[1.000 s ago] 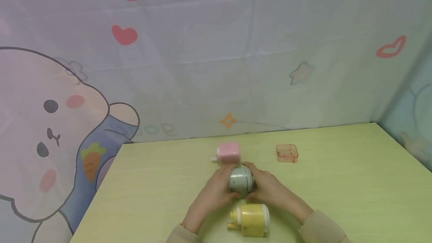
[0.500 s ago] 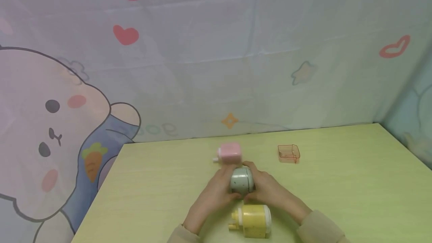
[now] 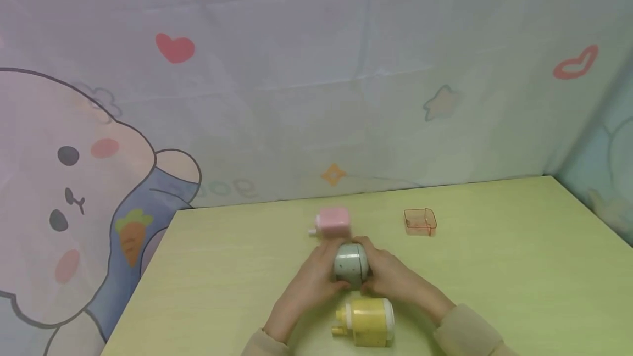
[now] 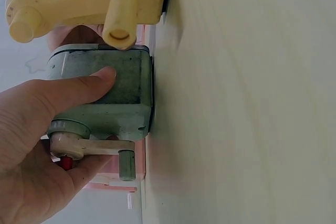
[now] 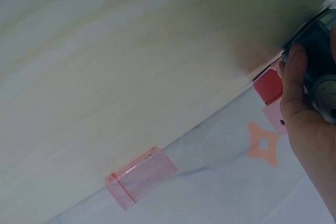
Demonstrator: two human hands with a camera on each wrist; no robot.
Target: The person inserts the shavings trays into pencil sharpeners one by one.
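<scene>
Between both hands is a grey-green crank pencil sharpener, standing on the table. My left hand grips one side of it, thumb pressed across its panel in the left wrist view, fingers wrapped behind. There its crank handle hangs beside the curled fingers. From the other side, my right hand clasps the same sharpener, thumb toward me and fingers at the far side. Close in front stands a yellow crank sharpener. Just behind the hands sits a pink sharpener, partly hidden by them in the wrist views.
A small see-through pink drawer-like box lies at the back, right of the pink sharpener. The pale yellow-green table ends at a patterned cloth backdrop, with another cloth wall on the right.
The head view has shifted slightly. Both hands keep their hold on the grey-green sharpener, and the other things stay where they were.
</scene>
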